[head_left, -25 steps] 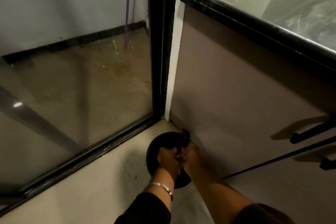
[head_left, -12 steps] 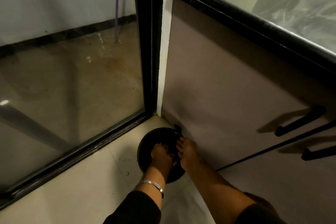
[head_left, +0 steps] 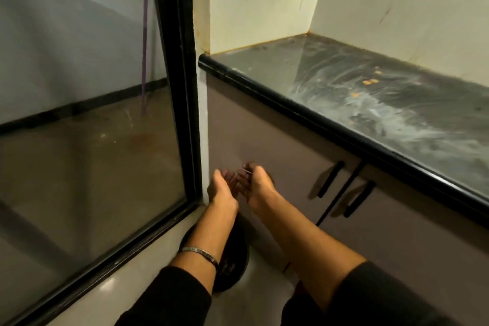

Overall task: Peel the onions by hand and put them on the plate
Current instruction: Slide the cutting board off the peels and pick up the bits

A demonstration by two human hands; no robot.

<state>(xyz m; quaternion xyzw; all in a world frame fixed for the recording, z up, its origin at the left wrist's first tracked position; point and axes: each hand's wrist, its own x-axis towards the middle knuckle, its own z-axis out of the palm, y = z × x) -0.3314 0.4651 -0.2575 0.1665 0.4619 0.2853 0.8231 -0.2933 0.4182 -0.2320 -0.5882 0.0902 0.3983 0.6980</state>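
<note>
On the floor, the black plate [head_left: 239,259] lay under the forearms; left hand [head_left: 222,188] and right hand [head_left: 258,182], raised above it, pinched something purplish together.

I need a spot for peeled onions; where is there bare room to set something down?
The countertop is bare between its black front edge and the marble wall, only smeared and crumbed. The floor corner is crowded: the dark bowl sits under the left hand and right hand.
</note>
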